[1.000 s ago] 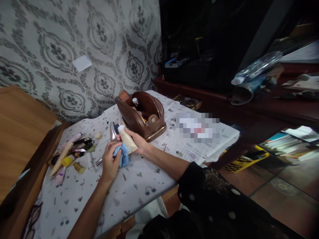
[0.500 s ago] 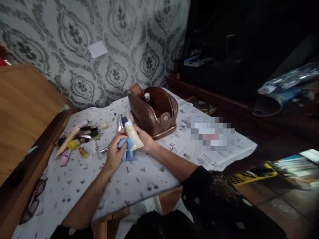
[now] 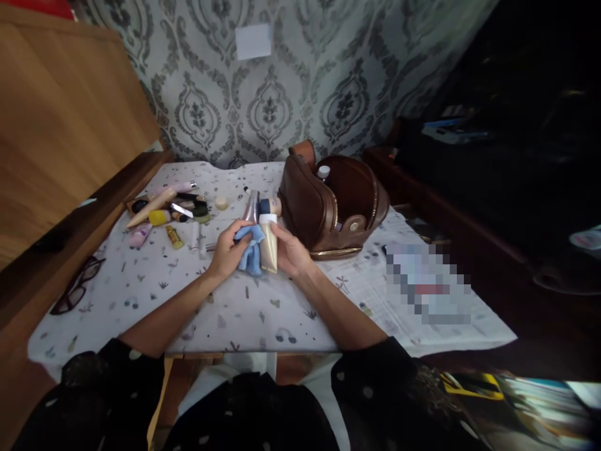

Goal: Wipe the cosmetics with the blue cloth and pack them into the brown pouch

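My left hand (image 3: 230, 250) is closed on a crumpled blue cloth (image 3: 252, 255), which presses against the side of a cream squeeze tube (image 3: 269, 247) with a white cap. The tube stands cap up in the grip of my right hand (image 3: 292, 249), its fingers partly hidden behind it. Just beyond my hands are a shiny silvery-pink tube (image 3: 252, 207) and a small jar with a dark blue band (image 3: 271, 207). An open brown leather toiletry bag (image 3: 307, 203) sits to the right, with a white-capped bottle (image 3: 323, 172) inside.
Several cosmetics lie in a heap at the left, among them a yellow-capped item (image 3: 159, 217) and a small golden bottle (image 3: 173, 237). Eyeglasses (image 3: 77, 285) rest near the left edge of the patterned tablecloth (image 3: 300, 326). A blurred-out item (image 3: 425, 282) lies at the right.
The view has swung left and levelled. The tube has gone from tilted to nearly upright in my right hand, and the cloth in my left hand is now at its side.
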Tool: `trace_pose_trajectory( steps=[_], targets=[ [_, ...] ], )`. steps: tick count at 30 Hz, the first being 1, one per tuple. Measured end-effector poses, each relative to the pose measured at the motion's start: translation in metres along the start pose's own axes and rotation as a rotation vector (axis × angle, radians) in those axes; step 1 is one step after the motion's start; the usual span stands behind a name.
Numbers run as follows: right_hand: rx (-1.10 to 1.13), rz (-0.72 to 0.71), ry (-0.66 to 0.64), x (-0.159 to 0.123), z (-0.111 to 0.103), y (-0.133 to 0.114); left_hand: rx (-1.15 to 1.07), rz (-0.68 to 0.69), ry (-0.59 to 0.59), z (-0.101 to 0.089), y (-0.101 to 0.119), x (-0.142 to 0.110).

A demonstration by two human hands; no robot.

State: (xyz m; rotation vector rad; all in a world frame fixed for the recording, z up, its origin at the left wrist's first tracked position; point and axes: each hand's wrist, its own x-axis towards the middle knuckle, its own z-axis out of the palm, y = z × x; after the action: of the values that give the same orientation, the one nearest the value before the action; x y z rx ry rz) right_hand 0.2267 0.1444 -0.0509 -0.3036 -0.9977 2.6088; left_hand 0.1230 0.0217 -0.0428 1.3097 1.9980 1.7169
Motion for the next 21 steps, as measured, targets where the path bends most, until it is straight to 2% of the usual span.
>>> trace_pose_trajectory(
  steps=[4,7,10,12,15,19,21],
  targets=[
    [-0.003,-0.124,0.085,0.003,-0.001,0.000,0.110,0.205,-0.019,0.001,0.009,-0.007],
    [-0.063,-0.172,0.133,0.007,-0.005,0.001,0.154,0.327,-0.117,0.003,0.015,-0.014],
    [-0.071,-0.179,0.165,0.009,-0.009,0.001,0.235,0.369,-0.221,0.006,0.016,-0.019],
    [-0.064,-0.163,0.181,0.009,-0.011,0.001,0.280,0.362,-0.239,0.007,0.013,-0.020],
    [-0.083,-0.140,0.157,0.009,-0.010,0.000,0.274,0.314,-0.185,0.003,0.010,-0.016],
    [-0.120,-0.132,0.074,0.007,-0.008,-0.001,0.197,0.169,-0.071,-0.008,0.008,-0.007],
    [-0.116,-0.121,0.060,0.006,-0.008,0.000,0.176,0.109,-0.058,-0.012,0.007,-0.004]
  ],
)
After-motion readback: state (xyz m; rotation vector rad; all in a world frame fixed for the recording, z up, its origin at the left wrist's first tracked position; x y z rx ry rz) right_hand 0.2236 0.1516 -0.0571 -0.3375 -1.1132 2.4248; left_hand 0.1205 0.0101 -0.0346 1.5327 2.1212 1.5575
